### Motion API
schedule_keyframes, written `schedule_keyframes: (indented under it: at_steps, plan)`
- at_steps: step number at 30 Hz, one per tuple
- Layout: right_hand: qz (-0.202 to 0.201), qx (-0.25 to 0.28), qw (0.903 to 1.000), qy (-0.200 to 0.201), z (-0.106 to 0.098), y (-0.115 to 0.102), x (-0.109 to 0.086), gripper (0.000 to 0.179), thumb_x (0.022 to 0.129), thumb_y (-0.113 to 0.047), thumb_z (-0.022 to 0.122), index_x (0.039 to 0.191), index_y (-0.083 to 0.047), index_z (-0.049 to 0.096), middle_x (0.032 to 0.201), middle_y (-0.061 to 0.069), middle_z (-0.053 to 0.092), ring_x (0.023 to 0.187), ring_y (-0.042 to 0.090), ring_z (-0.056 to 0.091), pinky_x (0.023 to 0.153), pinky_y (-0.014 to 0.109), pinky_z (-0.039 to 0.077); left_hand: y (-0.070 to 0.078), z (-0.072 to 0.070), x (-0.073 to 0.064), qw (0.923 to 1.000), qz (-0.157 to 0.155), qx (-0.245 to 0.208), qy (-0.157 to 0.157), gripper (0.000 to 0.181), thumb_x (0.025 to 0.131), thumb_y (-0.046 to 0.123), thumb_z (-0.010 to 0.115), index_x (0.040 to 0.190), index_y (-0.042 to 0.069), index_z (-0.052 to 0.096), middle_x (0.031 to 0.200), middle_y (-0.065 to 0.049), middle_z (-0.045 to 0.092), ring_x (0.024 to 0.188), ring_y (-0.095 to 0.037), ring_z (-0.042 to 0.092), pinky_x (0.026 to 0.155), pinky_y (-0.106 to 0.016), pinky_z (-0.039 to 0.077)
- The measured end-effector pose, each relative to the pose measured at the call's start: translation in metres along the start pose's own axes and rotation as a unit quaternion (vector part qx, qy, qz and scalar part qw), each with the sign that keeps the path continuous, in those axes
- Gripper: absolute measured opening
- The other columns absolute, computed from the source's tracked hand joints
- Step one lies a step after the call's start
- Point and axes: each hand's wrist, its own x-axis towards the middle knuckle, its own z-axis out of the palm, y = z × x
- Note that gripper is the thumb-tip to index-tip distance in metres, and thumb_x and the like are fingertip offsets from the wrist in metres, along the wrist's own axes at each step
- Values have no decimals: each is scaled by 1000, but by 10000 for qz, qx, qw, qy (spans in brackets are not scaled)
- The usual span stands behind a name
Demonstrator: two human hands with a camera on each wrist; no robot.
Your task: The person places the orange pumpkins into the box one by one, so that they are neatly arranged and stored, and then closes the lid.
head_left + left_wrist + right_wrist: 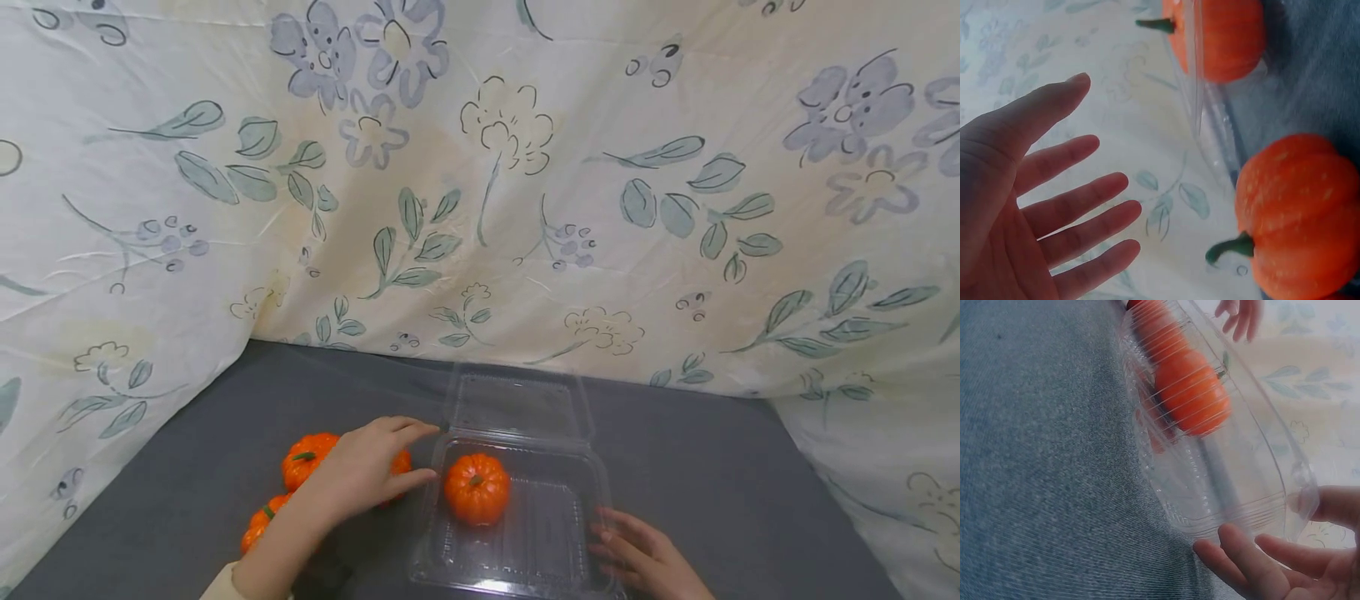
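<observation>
A clear plastic clamshell container (525, 542) lies on the dark cloth, its lid (517, 404) folded back. Inside, toward the left side, sits a small orange pumpkin (477, 490) with a stem. My left hand (367, 467) hovers just left of the container, fingers extended and thumb apart, holding nothing. Beneath and beside that hand are more pumpkins: one at the back (303, 458), one in front (262, 521), and one partly hidden behind the hand (402, 462). At the container's right side, my right hand (1285, 562) pinches the rim, thumb over the edge and fingers against the outer wall.
Dark grey cloth (697, 467) covers the table. A pale floral curtain (480, 208) hangs behind it and along both sides. In the left wrist view, a green-stemmed pumpkin (1300, 212) stands close to the left hand.
</observation>
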Motion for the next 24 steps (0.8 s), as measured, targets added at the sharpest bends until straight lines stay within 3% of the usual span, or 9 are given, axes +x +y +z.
schedule_keyframes:
  at_steps: [9, 24]
  plan:
    - [-20, -7, 10000, -45, -1, 1, 0, 66, 98, -28, 44, 136, 19, 19, 132, 38, 37, 112, 42, 53, 86, 47, 48, -9, -10, -6, 9996, -230, 1, 150, 49, 78, 42, 71, 120, 19, 61, 115, 1, 61, 104, -21, 59, 78, -40, 51]
    - [22, -101, 9999, -19, 0, -2, 0, 66, 98, -30, 44, 135, 19, 19, 132, 38, 37, 111, 42, 53, 85, 48, 48, -17, -10, -8, 9984, -533, -155, -95, 49, 77, 39, 72, 119, 16, 62, 116, -2, 61, 105, -25, 58, 81, -43, 50]
